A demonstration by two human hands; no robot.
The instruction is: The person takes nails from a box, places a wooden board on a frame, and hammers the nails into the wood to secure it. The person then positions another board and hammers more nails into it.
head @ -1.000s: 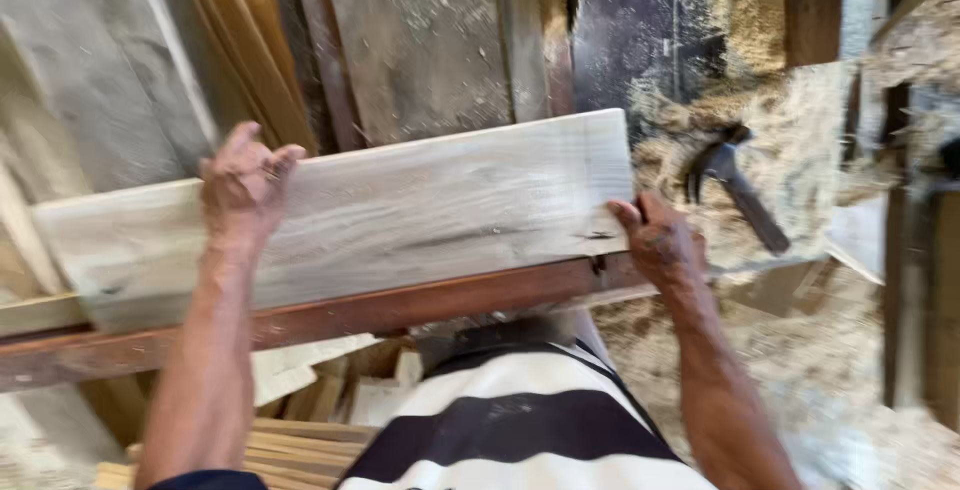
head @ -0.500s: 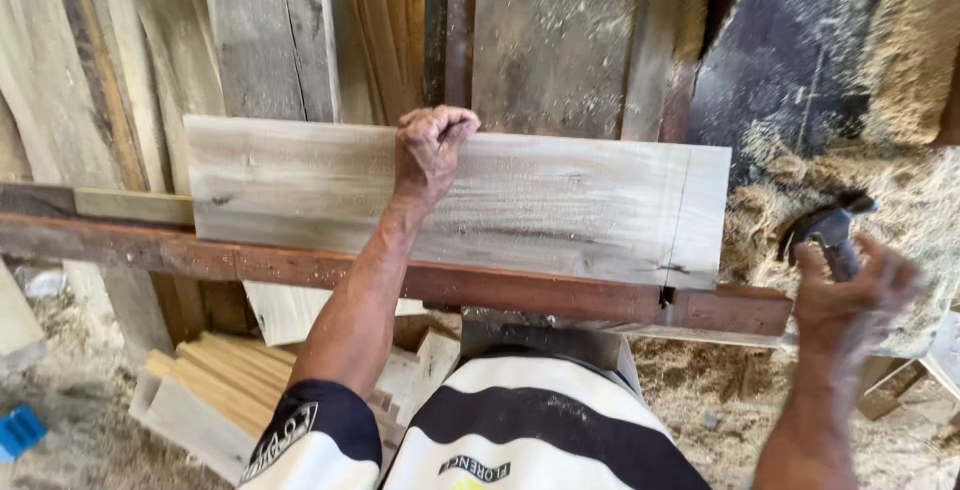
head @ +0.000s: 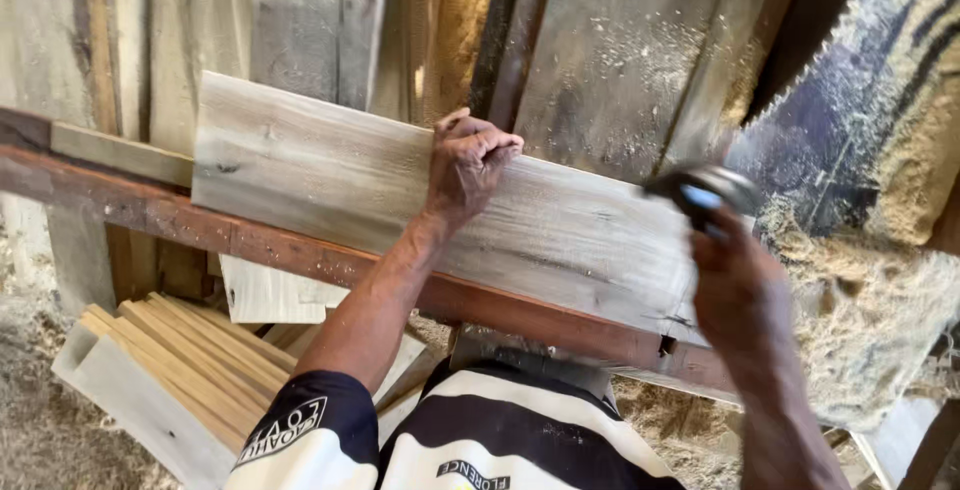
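Note:
A pale grey wooden board (head: pixel 330 180) lies across a reddish-brown rail (head: pixel 250 240) in front of me. My left hand (head: pixel 468 162) rests on the board's far edge near its middle, fingers curled over the top. My right hand (head: pixel 735 285) is raised over the board's right end and grips a hammer (head: pixel 700 190), whose dark head is blurred by motion.
Upright weathered planks (head: pixel 600 60) stand behind the board. A large toothed saw blade (head: pixel 850 100) leans at the upper right beside heaps of sawdust (head: pixel 870 290). A stack of pale cut boards (head: pixel 170 370) lies on the floor at lower left.
My right hand let go of the board's right end, took the hammer from the sawdust and raised it over the board. My left hand slid toward the board's middle.

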